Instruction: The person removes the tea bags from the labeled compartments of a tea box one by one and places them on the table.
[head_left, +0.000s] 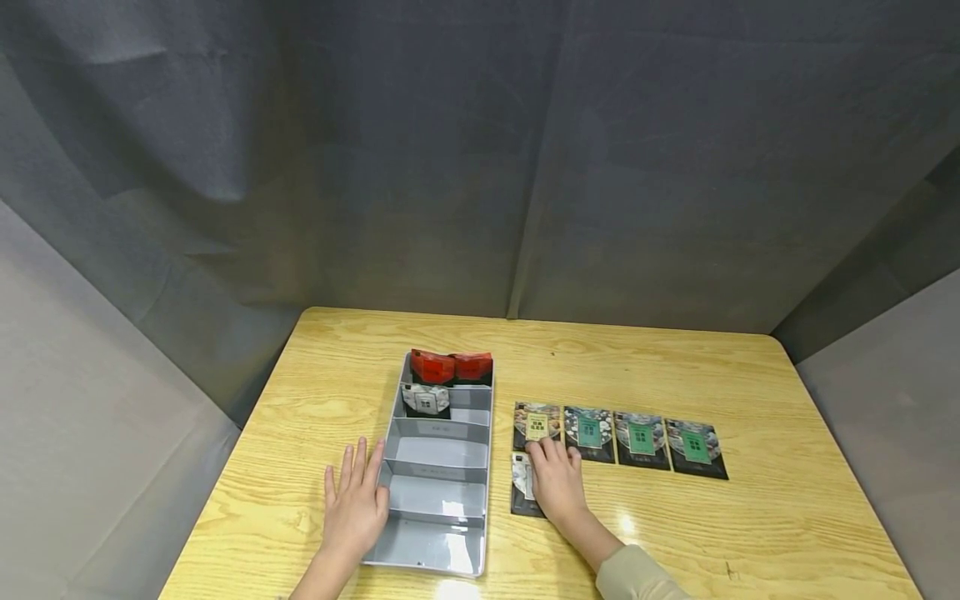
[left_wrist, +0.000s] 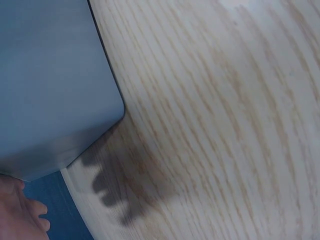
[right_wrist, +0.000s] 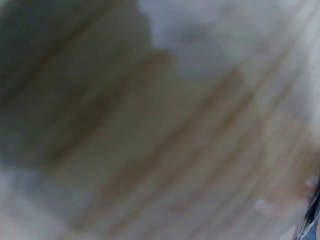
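Observation:
My left hand (head_left: pixel 354 518) lies with straight, spread fingers along the left side of a grey compartment tray (head_left: pixel 381 473). In the left wrist view the tray's smooth outer wall (left_wrist: pixel 55 70) fills the upper left. My right hand (head_left: pixel 557 482) is over a black-and-white sachet (head_left: pixel 523 498), its fingers bent down at the sachet's upper edge; I cannot tell whether they pinch it. The hand hides the sachet's right part. Just beyond the fingertips lies a sachet with a yellow label (head_left: pixel 536 421). A dark sachet edge (right_wrist: pixel 311 220) shows blurred in the right wrist view.
Two red sachets (head_left: pixel 433 367) stand in the tray's far compartment, a white one (head_left: pixel 426 402) in the second. Three green-labelled sachets, the nearest a flowered one (head_left: pixel 588 433), continue the row rightward on the wooden table (head_left: pixel 645 358). A grey curtain (head_left: pixel 420 167) hangs behind.

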